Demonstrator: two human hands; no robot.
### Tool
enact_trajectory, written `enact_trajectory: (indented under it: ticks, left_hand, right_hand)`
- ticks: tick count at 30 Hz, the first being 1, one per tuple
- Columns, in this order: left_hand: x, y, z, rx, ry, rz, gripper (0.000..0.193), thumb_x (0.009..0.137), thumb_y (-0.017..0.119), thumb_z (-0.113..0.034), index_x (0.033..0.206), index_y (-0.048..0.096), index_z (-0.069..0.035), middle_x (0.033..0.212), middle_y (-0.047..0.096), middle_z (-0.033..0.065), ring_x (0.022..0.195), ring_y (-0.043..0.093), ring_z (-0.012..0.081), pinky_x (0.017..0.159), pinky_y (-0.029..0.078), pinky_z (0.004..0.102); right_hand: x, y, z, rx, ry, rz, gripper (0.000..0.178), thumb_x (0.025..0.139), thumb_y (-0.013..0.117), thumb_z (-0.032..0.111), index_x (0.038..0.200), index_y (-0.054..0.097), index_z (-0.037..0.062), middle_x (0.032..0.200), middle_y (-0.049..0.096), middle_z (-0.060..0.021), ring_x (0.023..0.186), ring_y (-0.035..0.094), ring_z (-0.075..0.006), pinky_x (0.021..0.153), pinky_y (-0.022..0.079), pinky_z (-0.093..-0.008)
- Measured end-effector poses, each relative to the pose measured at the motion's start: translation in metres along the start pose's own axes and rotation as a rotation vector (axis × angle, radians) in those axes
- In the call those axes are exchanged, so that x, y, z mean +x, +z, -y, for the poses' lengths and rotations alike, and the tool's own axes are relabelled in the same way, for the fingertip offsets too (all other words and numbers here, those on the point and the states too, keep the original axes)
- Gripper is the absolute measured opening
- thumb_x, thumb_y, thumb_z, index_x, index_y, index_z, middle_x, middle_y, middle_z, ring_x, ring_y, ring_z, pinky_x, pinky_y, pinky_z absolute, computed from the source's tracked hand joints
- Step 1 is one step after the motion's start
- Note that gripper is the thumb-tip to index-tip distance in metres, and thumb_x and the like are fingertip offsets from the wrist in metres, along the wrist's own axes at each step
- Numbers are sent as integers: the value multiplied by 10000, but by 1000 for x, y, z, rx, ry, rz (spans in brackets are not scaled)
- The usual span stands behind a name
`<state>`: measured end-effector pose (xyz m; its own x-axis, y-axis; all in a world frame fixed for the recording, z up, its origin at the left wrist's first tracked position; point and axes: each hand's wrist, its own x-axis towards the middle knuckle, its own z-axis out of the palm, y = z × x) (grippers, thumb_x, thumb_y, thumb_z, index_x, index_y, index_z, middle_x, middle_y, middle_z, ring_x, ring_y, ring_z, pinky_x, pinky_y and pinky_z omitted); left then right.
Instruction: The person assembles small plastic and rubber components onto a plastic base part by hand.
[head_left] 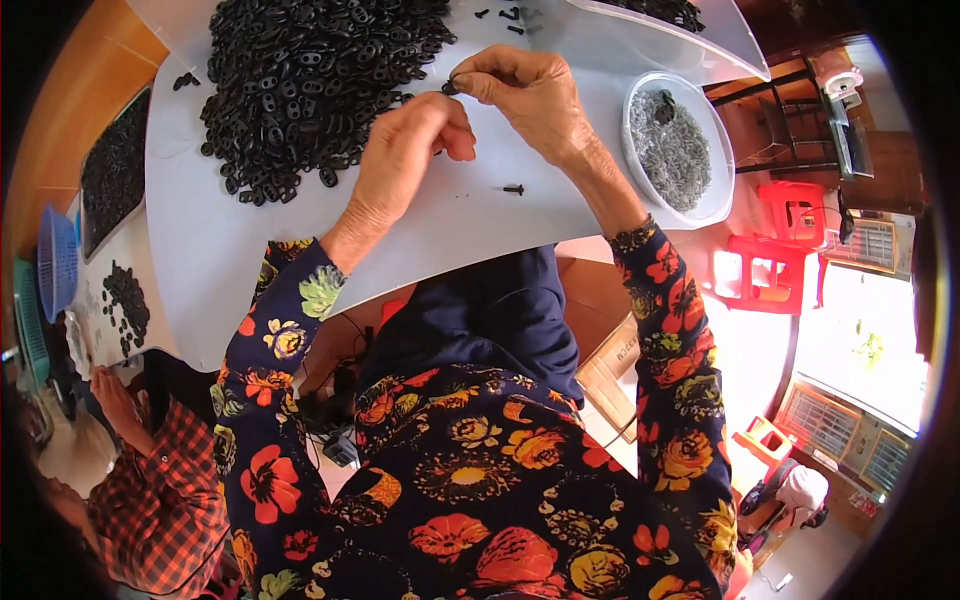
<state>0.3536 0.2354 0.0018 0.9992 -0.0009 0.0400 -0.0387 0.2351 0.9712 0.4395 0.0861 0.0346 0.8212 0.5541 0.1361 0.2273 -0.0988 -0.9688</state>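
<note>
Between thumb and forefinger of my right hand (530, 100) is a small black plastic piece (450, 88), its exact kind too small to make out. My left hand (405, 150) is just below it, fingers curled inward; whatever they hold is hidden. Both hands are over the white tabletop (440, 220), beside a large heap of black oval two-hole plastic pieces (300, 90). A single black pin-like piece (514, 189) lies nearer to me, below my right wrist.
A round white tub (680, 150) of small clear pieces stands at the right. Several black pins (512, 14) lie at the far side, near a clear bin (690, 40). At left are a black-filled tray (115, 170), a blue basket (58, 260) and a person in a checked shirt (165, 500).
</note>
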Motion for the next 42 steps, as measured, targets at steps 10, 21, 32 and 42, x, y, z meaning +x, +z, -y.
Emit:
enact_trajectory:
  ticks: [10,21,32,42]
  left_hand:
    - [6,-11,7,-536,-150,273,295,973,438,-202,982,566,63,727,611,121,752,579,207,799,487,328]
    - [7,-7,8,-501,-258,176,250,960,490,-172,1008,589,53,777,638,126,739,592,190,707,502,288]
    - [1,2,1,-272,-139,121,273,981,441,-178,1045,570,54,860,664,148,770,599,169,734,488,272]
    - [-4,6,2,102,-34,99,278,990,437,-181,1065,589,39,839,655,95,772,594,123,727,476,249]
  right_hand:
    - [-24,4,-15,173,-19,14,143,887,651,130,922,677,-6,784,669,-35,752,604,-81,698,507,-237]
    - [-30,0,-21,71,-63,-37,153,865,665,113,948,674,-15,779,657,-51,730,603,-88,688,506,-253]
    - [-41,2,-22,91,-11,-92,154,888,623,86,980,660,-32,878,684,-74,827,633,-107,768,520,-244]
    - [-41,1,-10,-133,-112,-83,135,866,647,60,982,664,-9,881,670,-69,782,614,-93,712,496,-228]
